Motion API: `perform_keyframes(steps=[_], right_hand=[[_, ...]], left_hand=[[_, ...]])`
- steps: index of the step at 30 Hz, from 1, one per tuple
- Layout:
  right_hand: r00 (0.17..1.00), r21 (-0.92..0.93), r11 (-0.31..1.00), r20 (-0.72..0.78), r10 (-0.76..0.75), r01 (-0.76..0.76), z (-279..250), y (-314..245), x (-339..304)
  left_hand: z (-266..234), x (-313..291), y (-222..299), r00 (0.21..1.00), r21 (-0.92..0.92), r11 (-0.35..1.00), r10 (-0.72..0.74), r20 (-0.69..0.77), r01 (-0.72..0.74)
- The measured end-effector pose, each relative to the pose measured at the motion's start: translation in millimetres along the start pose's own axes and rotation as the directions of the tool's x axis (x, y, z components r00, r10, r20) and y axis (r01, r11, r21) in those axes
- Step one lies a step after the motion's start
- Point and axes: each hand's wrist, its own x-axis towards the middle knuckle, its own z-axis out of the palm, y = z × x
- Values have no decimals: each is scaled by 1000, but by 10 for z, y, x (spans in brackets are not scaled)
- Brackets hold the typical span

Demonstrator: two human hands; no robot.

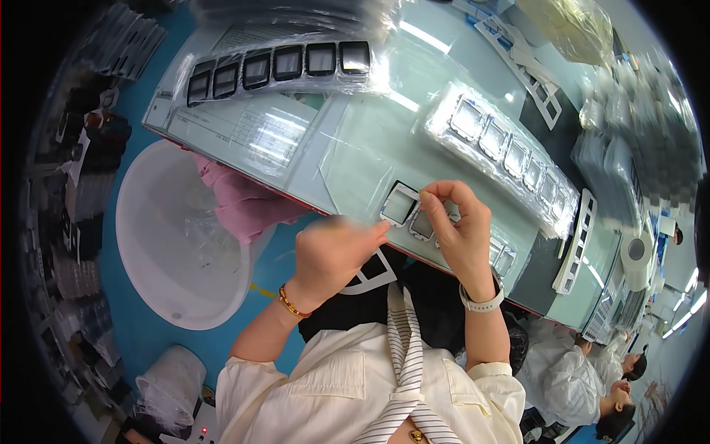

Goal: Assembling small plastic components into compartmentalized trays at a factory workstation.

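A row of small square frames with white borders lies along the near edge of the glass-topped table [362, 159]. The leftmost square frame [390, 216] sits between my two hands. My left hand [325, 259] is at its lower left corner, a fingertip at or very near the border; the other fingers are smeared by motion. Over the row, my right hand [466, 229] has thumb and forefinger pinched together near that frame's right side. Whatever is in the pinch is too small to make out. My right hand covers part of the row.
A plastic-wrapped tray of dark square panels [288, 63] lies at the far left, another wrapped tray of pale frames [510, 159] at the right. Below the table edge are a white tub [185, 296] and pink cloth [240, 196]. Co-workers [569, 377] sit at the right.
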Motion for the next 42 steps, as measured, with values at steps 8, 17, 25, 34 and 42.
perform_keyframes(steps=[8,17,25,34,42], right_hand=[[1000,-11,1000,-4,-20,20,-5,4,-8],[1000,-14,1000,-13,-27,27,-1,-8,-17],[994,-95,990,-23,-108,105,0,-17,-1],[973,-200,955,-38,-229,217,72,90,57],[942,-343,885,0,-334,314,96,82,73]], left_hand=[[1,65,3,998,-14,999,-32,52,33],[4,70,23,999,-30,999,40,25,-40],[84,59,63,998,8,999,43,44,-43],[91,59,69,999,9,1000,29,42,-30],[91,59,78,999,1,1000,17,43,-17]])
